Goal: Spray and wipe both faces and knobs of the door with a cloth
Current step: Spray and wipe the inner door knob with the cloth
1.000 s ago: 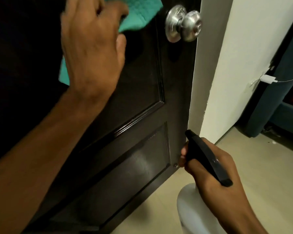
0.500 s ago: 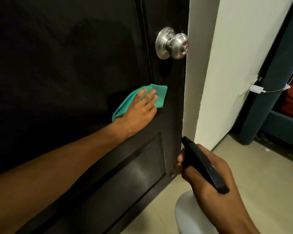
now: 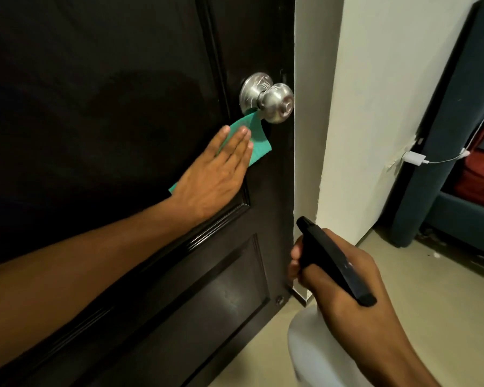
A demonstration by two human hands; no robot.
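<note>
pressing flat against the door (image 3: 109,107), the left hand (image 3: 213,174) lies with its fingers straight and close together on a teal cloth (image 3: 252,135), holding the cloth to the dark wood just below and left of the knob (image 3: 271,99). the cloth's upper corner reaches up to the underside of the knob, and another bit of it shows at the heel of the hand on the left. the bare left forearm runs in from the near left edge across the lower panel of the door.

the right hand (image 3: 344,277), nearer and to the right, has its fingers curled round the black trigger head of a spray bottle (image 3: 336,261), with the nozzle pointing up and away toward the door's edge. the bottle's white body hangs below the hand, blurred at the bottom of the view.

the door is dark brown, glossy, with raised panel mouldings; its knob is a round brushed-metal one on a round plate, close to the door's right edge. right of the door stands a white wall (image 3: 375,107) that meets a pale tiled floor (image 3: 430,289). farther right a white charger (image 3: 414,158) is plugged in low on the wall with a thin cable running right, beside a dark teal frame (image 3: 419,196) and something red behind it.
</note>
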